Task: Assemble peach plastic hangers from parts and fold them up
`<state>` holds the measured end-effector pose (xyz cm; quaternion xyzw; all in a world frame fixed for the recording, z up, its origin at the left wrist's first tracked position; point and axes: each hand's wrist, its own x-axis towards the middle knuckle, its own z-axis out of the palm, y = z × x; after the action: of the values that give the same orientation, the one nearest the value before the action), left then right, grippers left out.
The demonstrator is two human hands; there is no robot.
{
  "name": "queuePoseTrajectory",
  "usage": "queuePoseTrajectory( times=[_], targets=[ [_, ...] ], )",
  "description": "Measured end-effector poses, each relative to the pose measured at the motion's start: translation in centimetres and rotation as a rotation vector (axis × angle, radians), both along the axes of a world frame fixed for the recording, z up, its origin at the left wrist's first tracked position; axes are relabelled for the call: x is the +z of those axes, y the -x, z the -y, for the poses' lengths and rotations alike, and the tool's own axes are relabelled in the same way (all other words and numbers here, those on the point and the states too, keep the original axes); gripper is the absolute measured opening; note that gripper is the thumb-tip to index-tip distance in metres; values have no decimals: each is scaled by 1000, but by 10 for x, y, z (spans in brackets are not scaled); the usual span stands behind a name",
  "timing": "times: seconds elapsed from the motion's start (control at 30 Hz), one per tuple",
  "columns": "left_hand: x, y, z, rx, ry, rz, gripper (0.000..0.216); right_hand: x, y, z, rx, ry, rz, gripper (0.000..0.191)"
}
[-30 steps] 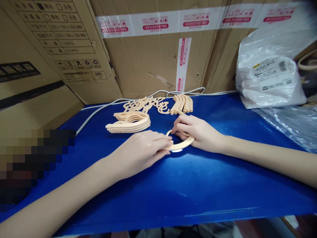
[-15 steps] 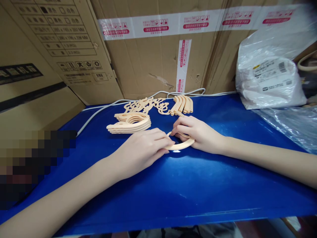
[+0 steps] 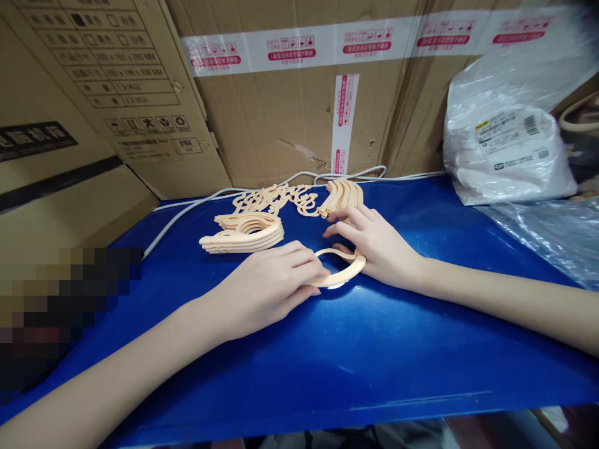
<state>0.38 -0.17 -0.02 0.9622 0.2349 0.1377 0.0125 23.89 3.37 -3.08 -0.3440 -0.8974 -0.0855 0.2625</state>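
Observation:
My left hand [image 3: 281, 280] is closed on the left end of a cream plastic folding hanger [image 3: 346, 272], its curved parts forming a loop just above the blue table. At the loop's right end, my right hand [image 3: 369, 240] has its fingers lifted and spread, with the palm side beside the hanger; whether it touches is hard to tell. Its fingertips reach the near ends of a row of curved cream hanger arms [image 3: 345, 194]. Left of that row lie several loose cream hooks [image 3: 262, 199]. A stack of folded hangers [image 3: 246, 234] sits beyond my left hand.
The blue table [image 3: 374, 362] backs onto a taped cardboard box [image 3: 271, 112]. Another box [image 3: 140, 93] stands at the left. A white cable [image 3: 173, 226] runs along the back. A white plastic package [image 3: 510, 149] and clear wrap [image 3: 552, 237] lie at the right.
My right hand has let go of the hanger, spreading its fingers and moving them slightly up toward the row of hanger arms. My left hand keeps its hold in nearly the same place.

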Motion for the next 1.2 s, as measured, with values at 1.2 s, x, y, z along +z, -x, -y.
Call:
queuePoseTrajectory(
  times=[1.2],
  targets=[
    [-1, 0, -2, -43, 23, 10, 19, 3, -1, 2, 201, 187, -28, 19]
  ],
)
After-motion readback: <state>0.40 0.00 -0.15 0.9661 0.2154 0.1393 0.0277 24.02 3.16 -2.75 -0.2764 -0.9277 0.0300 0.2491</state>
